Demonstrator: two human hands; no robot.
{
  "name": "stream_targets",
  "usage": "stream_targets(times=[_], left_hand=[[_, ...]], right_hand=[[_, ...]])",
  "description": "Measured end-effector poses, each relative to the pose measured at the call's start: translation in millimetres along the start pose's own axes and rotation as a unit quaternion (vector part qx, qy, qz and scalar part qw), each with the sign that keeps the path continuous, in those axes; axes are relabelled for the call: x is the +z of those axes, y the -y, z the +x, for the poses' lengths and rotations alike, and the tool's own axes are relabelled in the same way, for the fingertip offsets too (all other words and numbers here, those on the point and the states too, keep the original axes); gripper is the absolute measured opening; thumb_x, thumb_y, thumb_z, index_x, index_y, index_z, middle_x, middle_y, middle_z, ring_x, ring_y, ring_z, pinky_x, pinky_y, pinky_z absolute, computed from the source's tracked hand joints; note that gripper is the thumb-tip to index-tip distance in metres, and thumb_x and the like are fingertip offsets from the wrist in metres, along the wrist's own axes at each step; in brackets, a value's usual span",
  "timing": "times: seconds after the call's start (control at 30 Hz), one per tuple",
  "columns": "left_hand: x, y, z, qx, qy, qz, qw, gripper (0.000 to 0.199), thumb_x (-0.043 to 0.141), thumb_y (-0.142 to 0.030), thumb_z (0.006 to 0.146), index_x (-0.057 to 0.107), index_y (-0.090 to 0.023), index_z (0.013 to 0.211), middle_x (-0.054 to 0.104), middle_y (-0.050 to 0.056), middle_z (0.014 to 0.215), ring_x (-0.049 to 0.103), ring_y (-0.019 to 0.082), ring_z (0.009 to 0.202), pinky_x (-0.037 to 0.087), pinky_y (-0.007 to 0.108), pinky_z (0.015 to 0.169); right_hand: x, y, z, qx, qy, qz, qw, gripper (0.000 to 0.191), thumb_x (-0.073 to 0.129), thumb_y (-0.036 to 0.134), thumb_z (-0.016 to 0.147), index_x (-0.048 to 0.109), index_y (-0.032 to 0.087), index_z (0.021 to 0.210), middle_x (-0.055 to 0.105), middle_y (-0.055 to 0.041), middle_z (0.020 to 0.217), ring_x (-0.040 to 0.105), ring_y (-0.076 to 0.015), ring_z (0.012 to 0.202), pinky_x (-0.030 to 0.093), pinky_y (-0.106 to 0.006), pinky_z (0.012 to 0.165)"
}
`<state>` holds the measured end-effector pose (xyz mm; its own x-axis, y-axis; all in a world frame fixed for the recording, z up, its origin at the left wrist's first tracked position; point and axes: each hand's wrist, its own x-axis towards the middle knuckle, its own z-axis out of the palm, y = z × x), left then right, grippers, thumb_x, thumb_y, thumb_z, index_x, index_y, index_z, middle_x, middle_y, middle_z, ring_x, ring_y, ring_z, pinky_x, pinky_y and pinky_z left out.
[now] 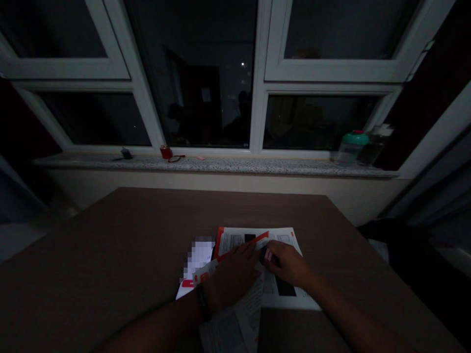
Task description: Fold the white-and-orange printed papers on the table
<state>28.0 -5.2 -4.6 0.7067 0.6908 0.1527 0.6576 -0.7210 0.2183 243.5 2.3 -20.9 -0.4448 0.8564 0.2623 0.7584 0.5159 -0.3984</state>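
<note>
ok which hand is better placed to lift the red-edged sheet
Probably the left hand: it lies open with its fingers on the red-edged sheet. The right hand looks curled around a small dark item, so it seems occupied.

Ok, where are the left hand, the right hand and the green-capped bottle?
Left hand (230, 277), head view, back of the hand.
Right hand (287, 264), head view, back of the hand.
Green-capped bottle (353, 138), head view, its cap.
</note>
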Motion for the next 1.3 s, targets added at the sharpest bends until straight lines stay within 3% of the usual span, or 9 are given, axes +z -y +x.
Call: stream_targets(times=[0.33, 0.63, 0.83, 1.0, 1.1, 1.3], left_hand=[[4.4, 2.5, -4.9, 0.025, -0.017, 0.003, 1.0, 0.052, 0.053, -0.025, 0.092, 0.038, -0.02, 0.142, 0.039, 0.011, 0.152, 0.034, 0.027, 0.141, 0.031, 0.045, 0.115], [4.9, 0.9, -3.7, 0.036, -0.026, 0.001, 0.999, 0.061, 0.054, -0.02, 0.091, 0.031, -0.021, 0.147, 0.038, 0.008, 0.153, 0.031, 0.024, 0.142, 0.028, 0.042, 0.117], [1.7, -1.1, -5.3, 0.029, -0.024, 0.002, 0.999, 0.052, 0.052, -0.021, 0.091, 0.039, -0.02, 0.141, 0.043, 0.009, 0.149, 0.035, 0.026, 0.14, 0.03, 0.043, 0.116], [-2.4, -1.8, -6.7, 0.036, -0.012, 0.019, 0.999, 0.055, 0.05, -0.019, 0.091, 0.036, -0.017, 0.144, 0.041, 0.012, 0.15, 0.033, 0.027, 0.141, 0.029, 0.044, 0.116], [-1.5, -0.6, -5.4, 0.028, -0.013, 0.018, 0.999, 0.055, 0.051, -0.022, 0.093, 0.035, -0.015, 0.145, 0.038, 0.013, 0.152, 0.031, 0.027, 0.142, 0.029, 0.044, 0.116], [3.1, 1.5, -4.2, 0.025, -0.015, 0.022, 0.999, 0.049, 0.05, -0.024, 0.095, 0.039, -0.014, 0.142, 0.042, 0.013, 0.15, 0.032, 0.027, 0.142, 0.028, 0.044, 0.117]], right_hand=[[2.1, -0.9, 8.7, 0.088, -0.051, -0.029, 0.994, 0.008, 0.047, 0.019, 0.091, 0.054, 0.02, 0.087, 0.064, -0.0048, 0.086, 0.06, -0.0199, 0.08, 0.043, -0.03, 0.074], [-0.3, 2.8, -0.6, -0.035, 0.035, 0.002, 0.999, 0.004, 0.058, 0.019, 0.084, 0.054, 0.021, 0.085, 0.063, -0.0037, 0.085, 0.059, -0.0202, 0.082, 0.043, -0.028, 0.075], [1.6, -0.5, 3.7, 0.048, -0.023, -0.007, 0.999, 0.004, 0.052, 0.017, 0.088, 0.054, 0.02, 0.087, 0.064, -0.0047, 0.087, 0.06, -0.0202, 0.082, 0.043, -0.029, 0.074], [1.1, -0.1, 4.2, 0.079, -0.068, -0.003, 0.995, 0.008, 0.049, 0.019, 0.09, 0.053, 0.021, 0.083, 0.062, -0.0033, 0.083, 0.059, -0.019, 0.077, 0.042, -0.028, 0.071], [-0.1, 1.6, 0.2, 0.062, -0.063, 0.006, 0.996, 0.008, 0.051, 0.02, 0.088, 0.052, 0.021, 0.08, 0.061, -0.0021, 0.08, 0.058, -0.0185, 0.075, 0.041, -0.028, 0.068], [-3.9, 6.2, -3.2, -0.048, 0.021, 0.011, 0.999, 0.008, 0.057, 0.018, 0.083, 0.051, 0.022, 0.079, 0.059, -0.0011, 0.08, 0.057, -0.0182, 0.077, 0.04, -0.027, 0.069]])
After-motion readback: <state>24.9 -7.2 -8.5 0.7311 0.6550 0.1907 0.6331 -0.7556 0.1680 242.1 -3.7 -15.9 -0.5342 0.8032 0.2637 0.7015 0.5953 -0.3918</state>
